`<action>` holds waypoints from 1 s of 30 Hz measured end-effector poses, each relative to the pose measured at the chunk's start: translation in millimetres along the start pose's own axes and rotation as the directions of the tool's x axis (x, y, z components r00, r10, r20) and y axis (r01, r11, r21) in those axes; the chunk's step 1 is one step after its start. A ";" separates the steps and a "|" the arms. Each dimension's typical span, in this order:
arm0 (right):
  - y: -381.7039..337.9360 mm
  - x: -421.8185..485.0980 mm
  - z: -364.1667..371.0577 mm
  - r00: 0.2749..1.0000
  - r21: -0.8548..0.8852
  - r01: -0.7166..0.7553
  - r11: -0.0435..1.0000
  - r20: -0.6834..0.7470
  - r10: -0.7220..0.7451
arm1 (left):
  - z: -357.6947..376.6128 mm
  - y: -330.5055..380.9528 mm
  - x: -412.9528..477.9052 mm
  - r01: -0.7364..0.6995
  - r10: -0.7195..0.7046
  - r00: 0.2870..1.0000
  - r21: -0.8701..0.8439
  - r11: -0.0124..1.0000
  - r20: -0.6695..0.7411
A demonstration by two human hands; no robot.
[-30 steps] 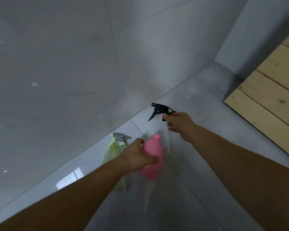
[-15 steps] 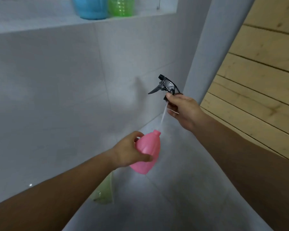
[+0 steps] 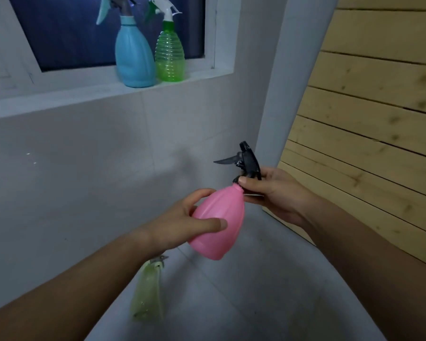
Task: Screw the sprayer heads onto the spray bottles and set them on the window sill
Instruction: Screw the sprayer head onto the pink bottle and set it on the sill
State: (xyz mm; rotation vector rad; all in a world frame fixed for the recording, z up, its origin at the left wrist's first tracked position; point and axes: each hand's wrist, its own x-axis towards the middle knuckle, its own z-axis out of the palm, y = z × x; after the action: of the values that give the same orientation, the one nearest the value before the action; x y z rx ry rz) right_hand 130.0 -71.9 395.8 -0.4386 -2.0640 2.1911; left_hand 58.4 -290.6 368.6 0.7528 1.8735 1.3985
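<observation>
My left hand (image 3: 182, 223) grips the body of a pink spray bottle (image 3: 219, 222), held tilted in mid air with its neck pointing up and right. A black sprayer head (image 3: 247, 161) sits on that neck, its trigger pointing left. My right hand (image 3: 273, 190) pinches the head's collar where it meets the neck. On the white window sill (image 3: 84, 91) stand a blue spray bottle (image 3: 133, 57) and a ribbed green spray bottle (image 3: 169, 55), both with sprayer heads on. A pale yellow-green spray bottle (image 3: 148, 294) stands on the floor below my left forearm.
A grey tiled wall (image 3: 84, 168) runs under the sill. A wooden plank panel (image 3: 369, 134) fills the right side. The grey tiled floor (image 3: 244, 299) lies below the hands. A dark window pane (image 3: 67, 30) is behind the bottles.
My view has tilted up to show the window sill. The black sprayer head has come down onto the pink bottle's neck, its tube now inside. Both hands sit higher.
</observation>
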 end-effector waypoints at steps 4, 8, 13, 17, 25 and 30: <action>0.6 -8.9 -7.4 0.996 -0.104 0.059 0.993 0.074 -0.051 | -0.6 3.9 -6.0 -0.016 0.018 0.999 -0.049 0.999 0.042; 4.4 -7.4 -6.7 0.994 -0.151 0.079 0.985 0.087 -0.067 | 2.5 0.4 -5.3 -0.014 0.016 1.000 -0.049 0.999 0.024; 10.6 -0.6 6.1 0.993 -0.159 0.108 0.981 -0.024 -0.113 | 12.8 -4.7 4.7 -0.032 0.095 0.981 0.346 0.938 -0.168; 12.6 3.3 12.8 0.992 -0.129 0.084 0.988 -0.079 -0.095 | 19.7 -11.5 11.2 -0.022 0.141 0.965 0.470 0.883 -0.221; 20.0 9.9 6.5 0.999 -0.023 -0.006 1.000 -0.047 0.005 | 18.9 -7.9 12.6 0.045 -0.019 0.996 0.293 0.955 -0.089; 18.4 11.7 10.1 0.998 0.066 -0.001 0.998 -0.067 0.006 | 14.8 -3.9 14.8 0.077 -0.032 0.987 0.292 0.953 -0.155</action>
State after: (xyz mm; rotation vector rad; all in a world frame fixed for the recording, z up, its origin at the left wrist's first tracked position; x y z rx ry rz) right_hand 118.4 -79.8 376.3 -0.5027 -1.9528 2.2065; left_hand 60.9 -271.6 359.3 0.7491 2.2384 1.1783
